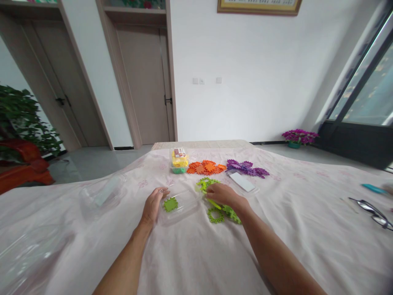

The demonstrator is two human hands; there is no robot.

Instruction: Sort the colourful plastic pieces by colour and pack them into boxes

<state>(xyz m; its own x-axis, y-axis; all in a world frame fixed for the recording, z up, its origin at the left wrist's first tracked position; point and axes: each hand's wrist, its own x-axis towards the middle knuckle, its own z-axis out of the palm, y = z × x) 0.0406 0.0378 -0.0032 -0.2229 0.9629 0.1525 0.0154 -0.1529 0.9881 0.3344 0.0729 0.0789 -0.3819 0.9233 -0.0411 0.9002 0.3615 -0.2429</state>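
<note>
My left hand point(153, 205) grips the left side of a clear plastic container point(187, 207), its fingers over the rim. One green puzzle piece point(170, 204), square with toothed edges, lies inside. My right hand point(222, 194) reaches over the loose green pieces just right of the container, with its fingers closed down on one of them; the fingertips are partly hidden. Near it lie light green pieces point(208, 182), a green square frame point(215, 215) and a darker green piece point(231, 214) partly under my right forearm.
Behind are a clear box of yellow and green pieces point(179, 162), orange pieces point(206, 167) and purple pieces point(247, 168). A clear lid with a white label point(243, 182) lies at right. Clear plastic packaging point(104, 191) lies on the left, eyeglasses point(373, 213) far right.
</note>
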